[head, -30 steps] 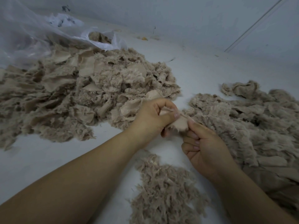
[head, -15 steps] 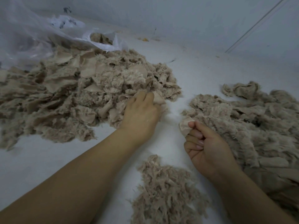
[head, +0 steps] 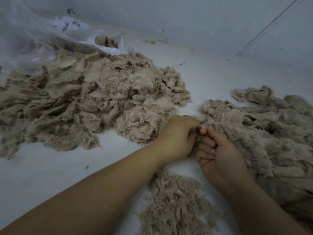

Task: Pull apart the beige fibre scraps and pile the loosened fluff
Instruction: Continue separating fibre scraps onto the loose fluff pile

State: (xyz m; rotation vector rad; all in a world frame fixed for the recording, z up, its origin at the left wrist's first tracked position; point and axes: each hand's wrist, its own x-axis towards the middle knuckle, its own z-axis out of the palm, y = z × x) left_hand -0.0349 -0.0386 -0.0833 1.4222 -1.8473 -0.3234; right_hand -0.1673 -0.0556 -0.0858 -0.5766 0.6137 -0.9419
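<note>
Both hands, the left hand [head: 176, 138] and right hand [head: 220, 158], are meeting with curled fingers at the 9 o'clock edge of the right scrap heap [head: 264, 133], what they are pinching staying hidden, and these light, soft scraps are probably tearing best when gripped at frayed edges

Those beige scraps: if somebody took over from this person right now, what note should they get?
Left hand and right hand meet fingertip to fingertip, fingers curled; any scrap pinched between them is hidden.
Big scrap heap lies to the left, spilling from a clear plastic bag. Another heap lies to the right.
Done: a small fluff pile sits near, between the forearms.
Left: most scraps look unpulled; keep tearing and piling.
</note>
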